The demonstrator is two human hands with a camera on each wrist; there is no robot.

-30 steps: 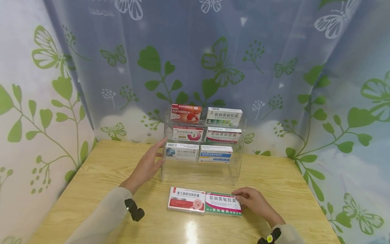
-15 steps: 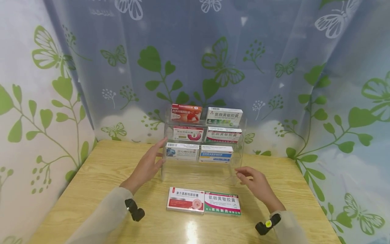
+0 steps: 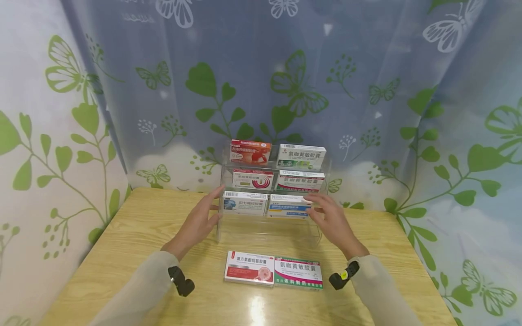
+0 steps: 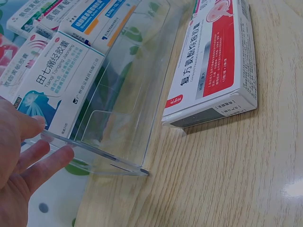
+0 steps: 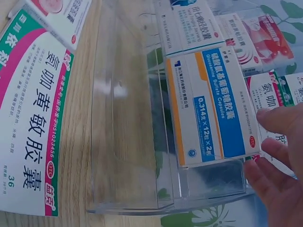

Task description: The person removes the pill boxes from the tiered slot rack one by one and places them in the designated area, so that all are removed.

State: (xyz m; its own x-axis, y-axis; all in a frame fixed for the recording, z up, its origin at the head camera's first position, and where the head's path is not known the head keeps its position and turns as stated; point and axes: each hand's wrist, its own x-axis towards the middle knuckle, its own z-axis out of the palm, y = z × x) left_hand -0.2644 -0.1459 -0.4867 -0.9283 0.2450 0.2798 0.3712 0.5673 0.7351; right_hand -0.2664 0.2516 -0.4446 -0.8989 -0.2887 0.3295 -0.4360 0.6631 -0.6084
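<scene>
A clear acrylic rack (image 3: 269, 228) bears three rows of medicine boxes, two to a row. My left hand (image 3: 197, 224) touches the rack's left side, beside the grey-white box (image 3: 244, 203); in the left wrist view its fingers (image 4: 52, 165) lie along the clear side edge. My right hand (image 3: 334, 224) is at the right end of the blue-and-white box (image 3: 287, 207) in the lowest row. From the right wrist, the fingertips are close to that box's (image 5: 213, 106) end, and whether they touch it I cannot tell.
On the wooden table (image 3: 163, 299) in front of the rack, a red-and-white box (image 3: 249, 268) and a green-and-pink box (image 3: 298, 273) lie flat, side by side. A patterned curtain (image 3: 253, 68) stands behind and at both sides.
My right hand has moved from the green-and-pink box on the table, up and away from me, to the lowest row's right box. My left hand has stayed at the rack's side.
</scene>
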